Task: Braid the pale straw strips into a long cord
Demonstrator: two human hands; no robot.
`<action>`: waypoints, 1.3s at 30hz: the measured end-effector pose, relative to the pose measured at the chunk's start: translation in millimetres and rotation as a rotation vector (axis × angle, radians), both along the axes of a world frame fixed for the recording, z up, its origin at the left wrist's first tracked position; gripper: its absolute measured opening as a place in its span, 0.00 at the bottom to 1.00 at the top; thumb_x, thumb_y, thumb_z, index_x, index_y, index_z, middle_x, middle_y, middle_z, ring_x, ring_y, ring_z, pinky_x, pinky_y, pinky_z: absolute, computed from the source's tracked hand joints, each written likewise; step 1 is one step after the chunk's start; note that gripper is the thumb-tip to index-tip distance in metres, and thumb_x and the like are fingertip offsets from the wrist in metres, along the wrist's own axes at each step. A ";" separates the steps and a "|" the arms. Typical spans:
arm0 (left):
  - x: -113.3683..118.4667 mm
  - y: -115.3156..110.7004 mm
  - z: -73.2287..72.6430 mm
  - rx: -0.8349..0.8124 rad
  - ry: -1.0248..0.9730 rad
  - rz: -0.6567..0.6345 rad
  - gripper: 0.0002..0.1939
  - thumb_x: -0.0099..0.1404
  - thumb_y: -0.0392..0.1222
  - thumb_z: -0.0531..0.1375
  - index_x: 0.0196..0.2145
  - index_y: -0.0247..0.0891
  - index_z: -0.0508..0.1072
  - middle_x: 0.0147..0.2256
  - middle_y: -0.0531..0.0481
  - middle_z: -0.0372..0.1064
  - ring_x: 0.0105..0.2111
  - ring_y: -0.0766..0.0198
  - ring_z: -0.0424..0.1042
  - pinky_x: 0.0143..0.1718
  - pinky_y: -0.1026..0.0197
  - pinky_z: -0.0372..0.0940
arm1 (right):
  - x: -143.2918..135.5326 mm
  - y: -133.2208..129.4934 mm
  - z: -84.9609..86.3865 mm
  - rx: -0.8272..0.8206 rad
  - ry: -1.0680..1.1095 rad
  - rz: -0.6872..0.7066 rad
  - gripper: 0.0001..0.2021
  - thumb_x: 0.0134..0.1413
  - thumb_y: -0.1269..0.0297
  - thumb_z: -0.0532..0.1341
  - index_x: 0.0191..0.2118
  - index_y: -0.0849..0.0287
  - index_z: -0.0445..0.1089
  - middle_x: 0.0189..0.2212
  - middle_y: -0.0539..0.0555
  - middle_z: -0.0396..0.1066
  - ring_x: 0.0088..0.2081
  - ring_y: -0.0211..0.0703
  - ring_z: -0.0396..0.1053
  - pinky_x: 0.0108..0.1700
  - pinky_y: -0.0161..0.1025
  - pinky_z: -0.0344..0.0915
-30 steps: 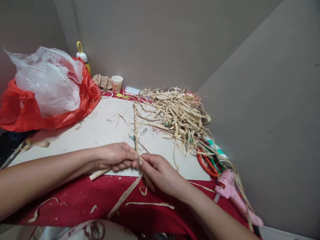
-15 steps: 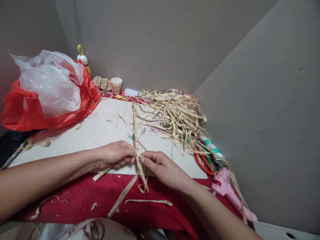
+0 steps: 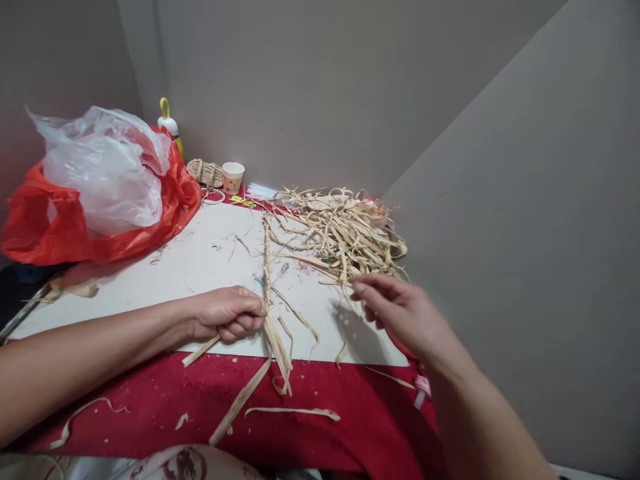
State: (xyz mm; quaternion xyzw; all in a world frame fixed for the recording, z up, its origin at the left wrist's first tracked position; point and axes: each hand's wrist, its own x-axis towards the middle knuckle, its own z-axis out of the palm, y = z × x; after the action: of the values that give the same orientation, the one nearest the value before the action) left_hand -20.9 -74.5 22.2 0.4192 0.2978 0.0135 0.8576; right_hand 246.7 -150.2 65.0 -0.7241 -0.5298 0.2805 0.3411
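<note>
A thin braided straw cord point(image 3: 267, 260) runs down the middle of the white board point(image 3: 210, 253). My left hand point(image 3: 243, 313) is closed on its lower end, with loose flat strands point(image 3: 280, 357) hanging below over the board's front edge. To the right, my right hand point(image 3: 383, 300) is raised at the near side of a heap of dry straw strips point(image 3: 355, 230). Its thumb and fingers are curved near the strip ends; whether it grips a strip cannot be made out.
Red and white plastic bags point(image 3: 107, 180) fill the left back. A paper cup point(image 3: 233, 178), a straw coil point(image 3: 205, 173) and a yellow-topped bottle point(image 3: 168, 123) stand behind. A pink tool point(image 3: 423, 387) shows by my right forearm. Loose strips lie on the red cloth point(image 3: 165, 393).
My right hand has left the cord and moved right and up to the straw heap. My left hand stays closed on the cord. The view has shifted slightly.
</note>
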 end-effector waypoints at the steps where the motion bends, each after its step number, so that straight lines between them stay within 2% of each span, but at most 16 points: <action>1: -0.1 0.8 -1.1 -0.003 -0.006 -0.004 0.11 0.54 0.37 0.56 0.17 0.35 0.60 0.13 0.61 0.43 0.12 0.78 0.37 0.11 0.72 0.35 | 11.3 5.4 0.5 0.062 -0.026 -0.084 0.19 0.46 0.53 0.61 0.39 0.63 0.72 0.25 0.54 0.70 0.19 0.35 0.61 0.20 0.32 0.59; 3: -0.3 2.0 -2.8 -0.011 -0.021 -0.018 0.12 0.55 0.38 0.56 0.17 0.35 0.59 0.13 0.62 0.43 0.12 0.79 0.37 0.11 0.72 0.36 | 29.1 19.3 -1.1 0.155 -0.108 -0.201 0.17 0.44 0.55 0.61 0.36 0.63 0.73 0.24 0.54 0.71 0.19 0.36 0.62 0.21 0.33 0.58; 5: -0.6 2.5 -3.5 -0.022 -0.039 -0.029 0.13 0.56 0.38 0.56 0.17 0.35 0.59 0.13 0.62 0.42 0.12 0.79 0.37 0.11 0.72 0.36 | 38.2 35.7 -6.1 0.195 -0.256 -0.252 0.14 0.43 0.56 0.60 0.32 0.63 0.73 0.23 0.55 0.71 0.21 0.39 0.64 0.23 0.34 0.58; 7: -1.2 2.7 -3.5 -0.031 -0.054 -0.031 0.12 0.56 0.39 0.56 0.17 0.35 0.60 0.13 0.62 0.42 0.12 0.79 0.37 0.11 0.73 0.36 | 38.9 52.5 -14.0 0.133 -0.434 -0.222 0.14 0.45 0.56 0.58 0.28 0.62 0.73 0.23 0.57 0.72 0.25 0.42 0.66 0.26 0.36 0.58; 9: -2.2 2.6 -3.3 -0.036 -0.062 -0.030 0.12 0.56 0.38 0.56 0.18 0.35 0.60 0.13 0.62 0.42 0.12 0.79 0.37 0.11 0.73 0.36 | 34.3 66.7 -22.7 -0.002 -0.581 -0.177 0.14 0.46 0.55 0.57 0.25 0.61 0.73 0.23 0.59 0.72 0.27 0.46 0.67 0.28 0.37 0.57; 12: -3.9 2.6 -4.2 -0.039 -0.073 -0.025 0.12 0.56 0.38 0.56 0.18 0.35 0.61 0.13 0.62 0.42 0.12 0.78 0.36 0.11 0.73 0.35 | 28.0 78.1 -30.5 -0.098 -0.652 -0.170 0.10 0.43 0.60 0.59 0.21 0.60 0.71 0.22 0.59 0.71 0.27 0.46 0.67 0.28 0.38 0.55; 14: -4.6 2.9 -5.4 -0.038 -0.078 -0.026 0.11 0.57 0.38 0.56 0.18 0.35 0.61 0.13 0.62 0.41 0.12 0.78 0.36 0.11 0.73 0.35 | 28.6 77.7 -28.5 -0.080 -0.622 -0.154 0.08 0.43 0.63 0.58 0.20 0.60 0.69 0.20 0.57 0.69 0.26 0.44 0.65 0.26 0.36 0.54; 17: -4.5 3.6 -6.6 -0.038 -0.079 -0.042 0.11 0.57 0.38 0.55 0.19 0.36 0.61 0.12 0.62 0.41 0.12 0.77 0.36 0.11 0.72 0.35 | 37.1 67.6 -15.8 -0.049 -0.488 -0.083 0.10 0.46 0.60 0.56 0.21 0.60 0.65 0.17 0.51 0.63 0.21 0.37 0.60 0.23 0.34 0.53; 21: -3.3 3.5 -5.1 -0.028 -0.079 -0.040 0.11 0.57 0.37 0.55 0.19 0.35 0.60 0.13 0.62 0.41 0.12 0.78 0.36 0.11 0.73 0.35 | 51.2 48.9 0.8 -0.042 0.092 0.043 0.14 0.47 0.53 0.59 0.24 0.59 0.61 0.15 0.44 0.56 0.16 0.31 0.51 0.18 0.30 0.49; 25: -2.8 2.9 -3.2 -0.033 -0.074 -0.035 0.12 0.57 0.38 0.56 0.19 0.35 0.60 0.14 0.62 0.41 0.13 0.78 0.36 0.11 0.72 0.35 | 51.8 37.2 4.1 -0.163 0.362 0.057 0.15 0.41 0.57 0.66 0.27 0.60 0.62 0.22 0.49 0.68 0.17 0.29 0.56 0.18 0.29 0.51; 27: -2.8 2.8 -3.0 -0.035 -0.073 -0.037 0.12 0.57 0.38 0.56 0.19 0.35 0.59 0.14 0.62 0.41 0.13 0.78 0.35 0.12 0.72 0.35 | 45.9 35.6 3.6 -0.163 0.489 0.042 0.14 0.40 0.59 0.68 0.28 0.59 0.62 0.26 0.50 0.70 0.18 0.29 0.58 0.18 0.28 0.52; 32: -3.3 3.2 -3.3 -0.034 -0.079 -0.051 0.12 0.57 0.38 0.56 0.19 0.36 0.59 0.14 0.62 0.41 0.13 0.78 0.35 0.11 0.72 0.35 | 24.9 40.6 -3.9 0.088 0.783 -0.047 0.13 0.40 0.62 0.66 0.30 0.57 0.61 0.25 0.47 0.68 0.20 0.31 0.62 0.18 0.27 0.55; 33: -3.5 3.2 -3.3 -0.034 -0.080 -0.052 0.12 0.57 0.38 0.56 0.19 0.36 0.59 0.14 0.62 0.40 0.13 0.78 0.35 0.11 0.72 0.35 | 21.6 41.9 -7.6 0.111 0.797 -0.048 0.12 0.41 0.61 0.65 0.30 0.56 0.61 0.27 0.49 0.69 0.22 0.32 0.64 0.19 0.27 0.57; 35: -4.0 3.1 -3.2 -0.033 -0.079 -0.052 0.12 0.57 0.39 0.56 0.19 0.36 0.59 0.14 0.62 0.40 0.13 0.78 0.35 0.11 0.73 0.35 | 17.8 43.2 -15.8 0.043 0.707 -0.035 0.12 0.43 0.58 0.63 0.31 0.57 0.62 0.32 0.53 0.71 0.25 0.35 0.68 0.19 0.29 0.59; 37: -4.5 3.1 -3.0 -0.027 -0.077 -0.049 0.12 0.57 0.39 0.57 0.19 0.36 0.59 0.14 0.62 0.40 0.13 0.78 0.35 0.11 0.73 0.36 | 18.6 42.1 -22.5 -0.037 0.467 -0.079 0.13 0.44 0.55 0.62 0.33 0.57 0.62 0.32 0.55 0.72 0.24 0.38 0.68 0.17 0.30 0.57; 39: -4.7 3.2 -3.0 -0.022 -0.072 -0.049 0.12 0.57 0.40 0.57 0.19 0.35 0.60 0.13 0.62 0.41 0.13 0.78 0.36 0.11 0.73 0.37 | 23.4 39.1 -24.1 0.006 0.195 -0.164 0.14 0.45 0.54 0.61 0.33 0.58 0.63 0.29 0.55 0.71 0.20 0.37 0.65 0.17 0.31 0.56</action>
State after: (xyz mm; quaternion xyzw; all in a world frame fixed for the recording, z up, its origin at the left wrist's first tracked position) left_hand -25.6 -71.3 19.2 0.4162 0.2565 0.0041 0.8723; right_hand 270.1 -111.1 40.9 -0.7331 -0.4339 0.3193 0.4150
